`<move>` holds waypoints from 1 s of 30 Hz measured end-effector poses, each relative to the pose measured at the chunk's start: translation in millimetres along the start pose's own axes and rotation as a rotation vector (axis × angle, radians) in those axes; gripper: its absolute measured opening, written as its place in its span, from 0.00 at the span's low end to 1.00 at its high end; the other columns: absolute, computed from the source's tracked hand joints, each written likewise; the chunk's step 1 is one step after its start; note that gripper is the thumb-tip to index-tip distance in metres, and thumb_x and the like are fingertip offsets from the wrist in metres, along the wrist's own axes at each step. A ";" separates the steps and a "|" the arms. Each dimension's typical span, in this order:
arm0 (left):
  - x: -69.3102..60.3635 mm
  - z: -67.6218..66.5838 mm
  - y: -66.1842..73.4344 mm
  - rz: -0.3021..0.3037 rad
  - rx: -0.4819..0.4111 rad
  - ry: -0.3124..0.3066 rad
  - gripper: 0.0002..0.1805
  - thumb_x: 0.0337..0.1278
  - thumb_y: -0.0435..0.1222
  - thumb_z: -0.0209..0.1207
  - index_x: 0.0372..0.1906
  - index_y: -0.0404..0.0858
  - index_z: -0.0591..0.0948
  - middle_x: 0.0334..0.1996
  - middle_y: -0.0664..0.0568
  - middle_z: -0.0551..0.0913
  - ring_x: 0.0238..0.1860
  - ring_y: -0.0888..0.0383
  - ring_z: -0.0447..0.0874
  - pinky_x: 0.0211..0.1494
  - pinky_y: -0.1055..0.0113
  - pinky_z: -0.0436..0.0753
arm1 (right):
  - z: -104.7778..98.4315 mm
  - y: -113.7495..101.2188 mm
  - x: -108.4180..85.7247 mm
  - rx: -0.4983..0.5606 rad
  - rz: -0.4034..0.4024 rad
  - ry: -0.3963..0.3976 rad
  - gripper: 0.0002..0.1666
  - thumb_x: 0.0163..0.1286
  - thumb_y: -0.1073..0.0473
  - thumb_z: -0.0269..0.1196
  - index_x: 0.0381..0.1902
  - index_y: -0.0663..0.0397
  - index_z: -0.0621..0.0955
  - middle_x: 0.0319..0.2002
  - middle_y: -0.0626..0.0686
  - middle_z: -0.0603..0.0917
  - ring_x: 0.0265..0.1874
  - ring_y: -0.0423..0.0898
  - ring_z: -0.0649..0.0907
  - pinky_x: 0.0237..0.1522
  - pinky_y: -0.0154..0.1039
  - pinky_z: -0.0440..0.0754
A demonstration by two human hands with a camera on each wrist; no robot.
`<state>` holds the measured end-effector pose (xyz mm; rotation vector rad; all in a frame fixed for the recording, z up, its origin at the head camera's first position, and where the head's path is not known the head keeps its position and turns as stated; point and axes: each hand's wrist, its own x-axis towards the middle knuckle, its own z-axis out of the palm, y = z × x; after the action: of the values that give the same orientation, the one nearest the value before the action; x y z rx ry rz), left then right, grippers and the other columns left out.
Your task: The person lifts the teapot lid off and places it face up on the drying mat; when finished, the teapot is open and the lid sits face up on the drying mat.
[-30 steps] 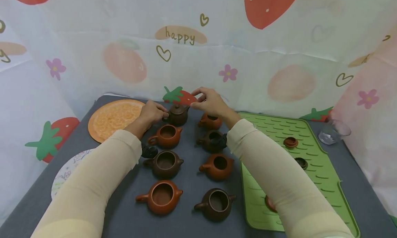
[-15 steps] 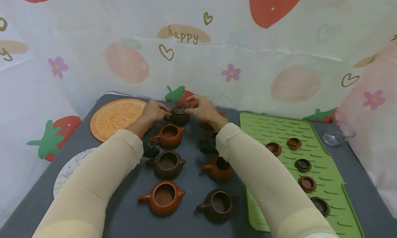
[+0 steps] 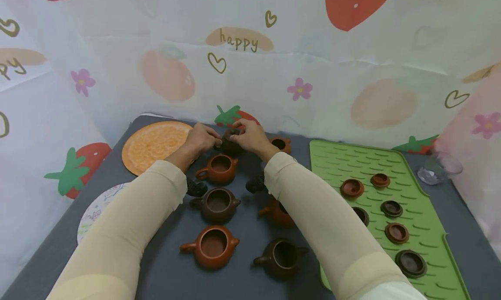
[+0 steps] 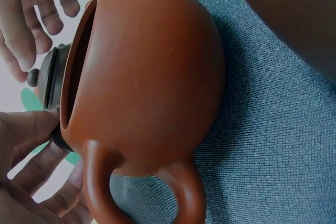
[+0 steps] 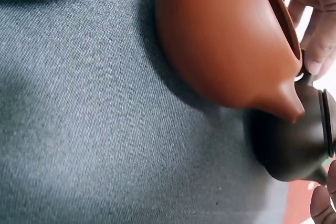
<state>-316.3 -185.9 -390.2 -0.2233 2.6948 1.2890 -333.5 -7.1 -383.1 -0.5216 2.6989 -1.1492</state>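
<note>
At the back of the table stands a small dark brown lidded teapot (image 3: 232, 147). My left hand (image 3: 201, 139) pinches its handle between thumb and fingers, as the left wrist view shows. My right hand (image 3: 251, 137) reaches over the pot from the right. Its thumb and fingers are spread about the lid (image 4: 51, 80), with the thumb tip close to the round knob (image 4: 32, 77); whether they touch I cannot tell. A lidless reddish-brown teapot (image 3: 220, 167) sits just in front, filling much of both wrist views.
More open teapots stand nearer me, including a dark one (image 3: 217, 205) and a reddish one (image 3: 213, 246). A green mat (image 3: 332, 156) on the right holds several loose lids. An orange round mat (image 3: 156, 143), a patterned round mat (image 3: 94, 213) and a clear glass (image 3: 436, 169) lie around.
My right hand has moved left and down, from beyond the pot's spout to its lid. My left hand stays at the handle. The head view has shifted slightly.
</note>
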 end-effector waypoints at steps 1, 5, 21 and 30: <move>-0.3 0.0 0.6 0.000 0.001 0.003 0.10 0.59 0.35 0.64 0.44 0.37 0.88 0.48 0.42 0.81 0.43 0.47 0.76 0.40 0.57 0.77 | 0.5 -1.1 0.3 -0.010 0.001 -0.001 0.24 0.69 0.54 0.63 0.61 0.50 0.75 0.32 0.53 0.78 0.27 0.49 0.78 0.27 0.39 0.74; -1.3 -0.5 2.7 -0.005 -0.001 0.000 0.10 0.59 0.35 0.64 0.44 0.37 0.88 0.49 0.42 0.80 0.44 0.47 0.76 0.39 0.58 0.77 | 1.8 -5.5 1.5 -0.046 0.025 0.000 0.25 0.70 0.53 0.62 0.63 0.49 0.75 0.35 0.53 0.79 0.29 0.48 0.78 0.30 0.40 0.74; -4.9 -3.7 2.6 -0.037 -0.005 -0.023 0.10 0.62 0.35 0.63 0.46 0.38 0.87 0.53 0.42 0.77 0.48 0.45 0.74 0.40 0.57 0.76 | 5.9 -10.7 2.9 -0.177 -0.071 0.099 0.13 0.71 0.54 0.62 0.50 0.51 0.83 0.46 0.52 0.83 0.44 0.49 0.79 0.44 0.41 0.77; -4.3 -3.2 4.1 -0.024 0.004 -0.022 0.10 0.60 0.35 0.64 0.45 0.38 0.87 0.54 0.41 0.77 0.53 0.44 0.73 0.50 0.53 0.77 | 5.1 -8.5 -2.4 -0.147 -0.086 0.138 0.13 0.73 0.54 0.59 0.47 0.57 0.81 0.39 0.53 0.81 0.37 0.48 0.79 0.38 0.40 0.77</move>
<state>-313.2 -185.5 -384.3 -0.2391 2.6675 1.2712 -327.6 -15.1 -380.4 -0.6062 2.9222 -1.0480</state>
